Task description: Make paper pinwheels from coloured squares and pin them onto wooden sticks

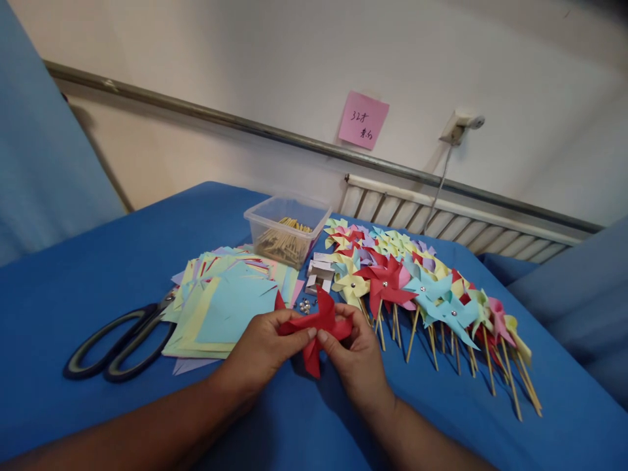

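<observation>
A red paper pinwheel (pixel 318 319) is held between my two hands above the blue cloth, its blades folded toward the middle. My left hand (pixel 267 343) grips its left side, the thumb on the folded paper near the centre. From the other side my right hand (pixel 357 350) pinches it, its thumb tip close to the left one. No stick shows on this pinwheel; what lies behind it is hidden. Just beyond it are several shiny metal pins (pixel 305 305) and a small open white box (pixel 320 275).
Left of my hands lies a stack of coloured paper sheets (pixel 238 304), with dark-handled scissors (pixel 118 347) beside it. A clear plastic box (pixel 289 208) of thin wooden sticks stands behind. Many finished pinwheels on sticks (pixel 385 284) cover the right side. A radiator (pixel 392 206) runs along the wall.
</observation>
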Demonstrator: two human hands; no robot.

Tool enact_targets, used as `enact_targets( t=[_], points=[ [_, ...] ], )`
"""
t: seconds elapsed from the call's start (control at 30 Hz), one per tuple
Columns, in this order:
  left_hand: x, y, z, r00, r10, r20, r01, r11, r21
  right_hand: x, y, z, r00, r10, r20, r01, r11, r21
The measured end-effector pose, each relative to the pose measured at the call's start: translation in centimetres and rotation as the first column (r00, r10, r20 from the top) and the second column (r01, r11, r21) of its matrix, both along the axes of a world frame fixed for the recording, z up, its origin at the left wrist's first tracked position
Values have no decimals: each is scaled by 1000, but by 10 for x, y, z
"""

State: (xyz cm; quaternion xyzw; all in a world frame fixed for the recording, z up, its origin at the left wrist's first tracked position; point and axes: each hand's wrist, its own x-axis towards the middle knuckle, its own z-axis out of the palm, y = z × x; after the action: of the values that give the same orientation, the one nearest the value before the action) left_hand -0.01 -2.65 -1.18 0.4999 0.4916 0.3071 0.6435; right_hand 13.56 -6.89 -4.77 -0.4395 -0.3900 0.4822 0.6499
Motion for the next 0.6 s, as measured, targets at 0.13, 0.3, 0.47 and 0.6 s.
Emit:
enact_targets(
  t=[0.13, 0.3, 0.47, 0.6],
  points=[
    [1, 0, 3, 998, -21, -56, 23, 999, 41, -1, -2, 1, 998, -31, 54, 31, 1000, -3],
    [-3, 2, 9, 981, -112, -156, 136, 978, 159, 1, -4, 2, 983, -27, 183, 28, 1000, -3],
    [-8, 2, 14, 931, -163, -325, 260, 925, 279, 6, -7, 3, 944, 22, 329, -31, 999, 21],
    [-9, 0, 21, 944, -146, -297, 238, 922, 304, 11, -9, 10, 959, 36, 280, -54, 997, 55]
  ],
)
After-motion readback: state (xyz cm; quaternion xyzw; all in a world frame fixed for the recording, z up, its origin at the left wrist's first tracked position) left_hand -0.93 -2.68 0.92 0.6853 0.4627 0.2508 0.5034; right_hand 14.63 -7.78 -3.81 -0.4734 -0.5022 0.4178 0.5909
